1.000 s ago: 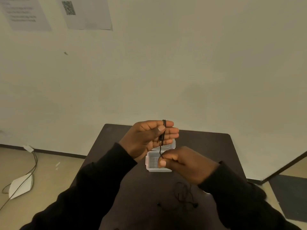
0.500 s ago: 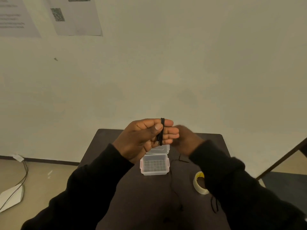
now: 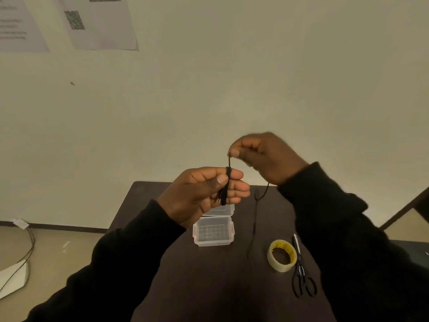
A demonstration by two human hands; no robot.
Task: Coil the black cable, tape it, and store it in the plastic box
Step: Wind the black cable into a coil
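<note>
The thin black cable is wound in several turns around the fingers of my left hand, with the thumb pressing on the turns. My right hand is raised above and to the right, pinching the cable's strand just over the coil. From under that hand the loose cable hangs down to the dark table. A clear plastic box stands open below my left hand, its lid hinged back behind it. A roll of clear tape lies to the right of the box.
Black-handled scissors lie right of the tape roll. The table stands against a pale wall with paper sheets pinned at upper left. On the floor at left are a white device and its wires.
My right hand has risen from behind the left hand's fingers to above the coil, carrying the strand up. The view has tilted down, showing the tape and scissors.
</note>
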